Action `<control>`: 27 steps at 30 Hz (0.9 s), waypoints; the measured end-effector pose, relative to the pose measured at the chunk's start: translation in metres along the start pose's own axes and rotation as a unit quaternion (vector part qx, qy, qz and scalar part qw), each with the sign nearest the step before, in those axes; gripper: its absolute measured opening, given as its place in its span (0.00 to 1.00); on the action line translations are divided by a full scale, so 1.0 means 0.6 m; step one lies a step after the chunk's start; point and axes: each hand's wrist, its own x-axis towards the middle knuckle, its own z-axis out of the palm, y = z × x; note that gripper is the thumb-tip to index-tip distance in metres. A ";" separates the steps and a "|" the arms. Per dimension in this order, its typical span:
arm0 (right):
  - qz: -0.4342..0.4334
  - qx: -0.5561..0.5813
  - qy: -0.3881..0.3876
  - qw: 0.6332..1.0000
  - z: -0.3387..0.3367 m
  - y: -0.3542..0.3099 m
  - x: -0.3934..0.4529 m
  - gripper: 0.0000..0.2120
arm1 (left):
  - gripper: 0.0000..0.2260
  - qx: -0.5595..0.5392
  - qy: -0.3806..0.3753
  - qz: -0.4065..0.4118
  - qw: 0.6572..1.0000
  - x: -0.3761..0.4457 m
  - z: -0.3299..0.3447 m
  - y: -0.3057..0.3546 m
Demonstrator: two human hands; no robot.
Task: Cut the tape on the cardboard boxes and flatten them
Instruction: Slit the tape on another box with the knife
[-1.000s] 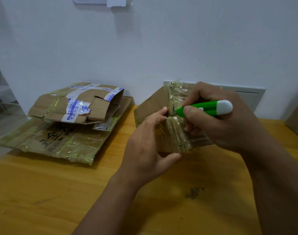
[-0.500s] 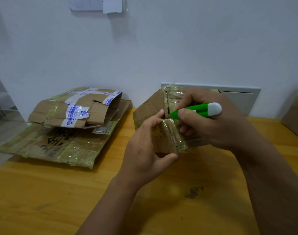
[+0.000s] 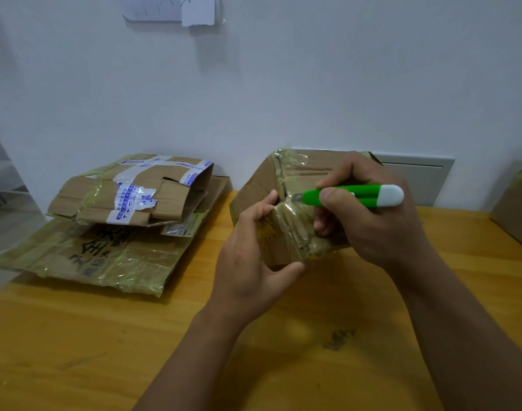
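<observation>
A small cardboard box (image 3: 255,189) wrapped in clear yellowish tape is held tilted above the wooden table (image 3: 105,351). My left hand (image 3: 254,256) grips its near left corner, thumb under the box and fingers curled on top. My right hand (image 3: 369,215) holds a green utility knife (image 3: 351,197) with a white end cap. The short blade points left and touches the taped seam on the box's top, just right of my left fingertips. A dark slit runs along the seam behind the blade.
Flattened boxes lie stacked at the left: a large one with black characters (image 3: 90,250) and a smaller one with blue-printed white tape (image 3: 135,191). Another cardboard box (image 3: 518,209) stands at the right edge. A white panel (image 3: 417,176) sits against the wall behind.
The knife blade has moved along the taped seam toward me, leaving a longer slit behind it. My left hand keeps its grip on the box.
</observation>
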 end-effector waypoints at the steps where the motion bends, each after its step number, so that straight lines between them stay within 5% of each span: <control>1: 0.004 0.019 0.010 1.000 0.003 0.003 0.000 0.04 | 0.34 -0.004 0.006 -0.003 1.000 0.001 -0.001 -0.001; 27: 0.012 0.001 -0.010 1.000 0.007 0.016 0.002 0.04 | 0.33 -0.017 0.010 -0.024 0.999 0.004 0.001 0.000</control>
